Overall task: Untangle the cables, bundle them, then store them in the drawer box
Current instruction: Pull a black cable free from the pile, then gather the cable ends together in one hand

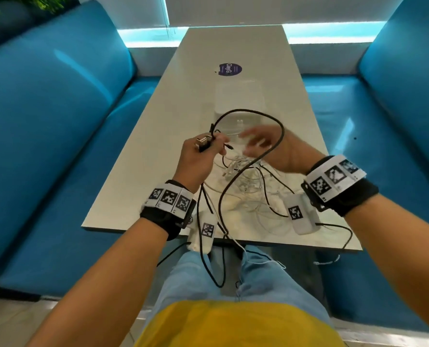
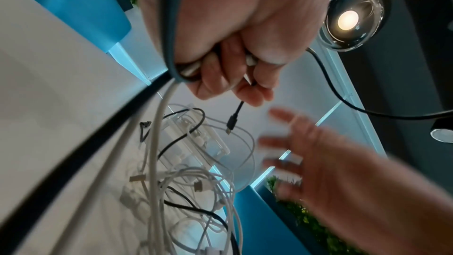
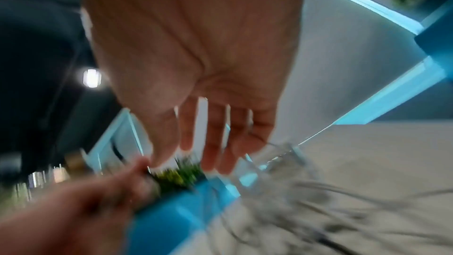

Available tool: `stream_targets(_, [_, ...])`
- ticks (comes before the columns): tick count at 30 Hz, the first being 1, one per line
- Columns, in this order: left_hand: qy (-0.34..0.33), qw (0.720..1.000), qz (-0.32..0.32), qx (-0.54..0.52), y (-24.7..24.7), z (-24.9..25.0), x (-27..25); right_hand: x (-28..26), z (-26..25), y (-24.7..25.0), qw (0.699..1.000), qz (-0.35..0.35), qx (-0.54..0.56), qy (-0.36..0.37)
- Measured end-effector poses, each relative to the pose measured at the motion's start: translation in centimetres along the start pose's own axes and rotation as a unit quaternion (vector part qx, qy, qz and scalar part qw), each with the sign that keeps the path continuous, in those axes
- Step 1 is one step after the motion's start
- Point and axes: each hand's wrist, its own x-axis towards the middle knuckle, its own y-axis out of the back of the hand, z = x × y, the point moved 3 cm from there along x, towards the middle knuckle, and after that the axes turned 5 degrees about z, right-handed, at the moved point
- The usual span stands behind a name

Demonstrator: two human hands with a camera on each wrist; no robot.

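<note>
Left side: glossy blue padded bench (image 1: 58, 126), smooth vinyl-like cushions, flanking a long pale table (image 1: 196, 78) with a matte, flat top.

Left hand (image 1: 196, 159) raised above the near half of the table, fingers clenched round several cable ends. A metal-shelled plug (image 1: 202, 141) stands up out of the fist. In the left wrist view a short black lead with a small flat connector (image 2: 232, 121) dangles below the curled fingers (image 2: 220, 77). A thick black cable (image 1: 266, 116), round and rubbery, rises from this grip, arcs in a wide loop over the right wrist, then falls off the table's near edge to the lap.

Centre: tangle of cables (image 1: 246, 186) on the table between and beneath both hands, thin white cords and thin black ones knotted together, glossy, several white plugs showing. Just beyond it, a clear plastic drawer box (image 1: 239, 101), rectangular, hard-walled, nearly colourless against the table. Farther on, a round dark purple sticker (image 1: 230, 69) with white lettering, seemingly "ClayGo", though the last letters are cut by glare.

Right hand (image 1: 261, 144) hovers over the tangle, motion-blurred; fingers (image 3: 213, 139) straight and spread, holding nothing.

Both wrists carry black bands with square black-and-white marker tags (image 1: 169, 197). Far right: a second blue bench (image 1: 396, 108).
</note>
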Motion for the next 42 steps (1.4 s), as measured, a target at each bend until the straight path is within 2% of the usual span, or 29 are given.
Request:
stream_targets(2, [0.014, 1.0, 0.002, -0.008, 0.6, 0.1, -0.1, -0.7, 3.9, -1.8, 0.985, -0.102, -0.121, -0.068])
stream_targets(3, [0.017, 1.0, 0.0, -0.008, 0.7, 0.1, -0.2, -1.0, 5.4, -2.3, 0.972, -0.133, -0.168, -0.097])
stream_targets(5, [0.02, 1.0, -0.013, 0.0, 0.8, 0.3, -0.3, -0.9, 7.2, -2.3, 0.965, -0.142, -0.183, -0.126])
stream_targets(9, [-0.01, 0.996, -0.07, 0.058, 0.7, 0.9, -0.6, -0.1, 6.3, 0.5, 0.975, -0.11, -0.137, -0.137])
stream_targets(11, [-0.026, 0.99, -0.095, 0.101, 0.3, 1.1, -0.8, -0.8, 4.1, 2.9, 0.985, -0.053, -0.038, -0.162])
stream_targets(13, [-0.045, 0.982, -0.117, 0.141, -0.6, 1.3, -0.9, -2.1, 2.4, 4.9, 0.975, -0.019, 0.092, -0.199])
stream_targets(14, [-0.054, 0.976, -0.13, 0.164, -1.3, 1.4, -0.9, -2.8, 1.6, 5.6, 0.969, -0.029, 0.135, -0.207])
stream_targets(16, [-0.074, 0.963, -0.159, 0.206, -3.2, 1.8, -1.0, -4.4, 1.0, 6.1, 0.969, -0.078, 0.122, -0.202])
stream_targets(19, [-0.126, 0.932, -0.233, 0.249, -7.2, 3.3, -2.1, -7.4, 1.5, 5.9, 0.975, -0.141, -0.005, -0.172])
stream_targets(22, [-0.188, 0.88, -0.294, 0.322, -11.2, 4.5, -3.9, -11.0, 4.1, 5.8, 0.965, -0.14, -0.01, -0.222])
stream_targets(25, [-0.249, 0.832, -0.32, 0.38, -14.2, 4.4, -5.6, -14.5, 5.7, 6.7, 0.946, -0.053, 0.135, -0.29])
stream_targets(27, [-0.28, 0.799, -0.342, 0.407, -16.0, 4.3, -6.8, -16.6, 6.0, 7.5, 0.93, 0.013, 0.224, -0.293])
stream_targets(29, [-0.292, 0.783, -0.367, 0.408, -17.8, 4.4, -7.9, -18.8, 6.3, 8.1, 0.936, 0.052, 0.22, -0.269])
stream_targets(30, [-0.288, 0.792, -0.376, 0.385, -18.5, 4.7, -8.4, -20.0, 6.8, 8.2, 0.938, 0.071, 0.213, -0.264])
stream_targets(32, [-0.241, 0.837, -0.381, 0.309, -19.6, 5.2, -8.9, -22.5, 8.3, 8.2, 0.93, 0.12, 0.215, -0.273])
stream_targets(34, [-0.187, 0.874, -0.381, 0.236, -20.7, 5.8, -9.6, -25.6, 10.7, 8.2, 0.903, 0.182, 0.209, -0.328])
stream_targets(36, [-0.157, 0.897, -0.378, 0.169, -21.5, 6.5, -10.5, -29.0, 13.6, 7.4, 0.874, 0.208, 0.185, -0.399])
stream_targets(39, [-0.117, 0.91, -0.388, 0.086, -22.4, 7.1, -11.5, -32.9, 16.4, 6.1, 0.856, 0.189, 0.075, -0.474])
stream_targets(42, [-0.099, 0.906, -0.406, 0.065, -23.0, 7.0, -12.0, -33.1, 15.2, 6.8, 0.84, 0.264, 0.04, -0.472])
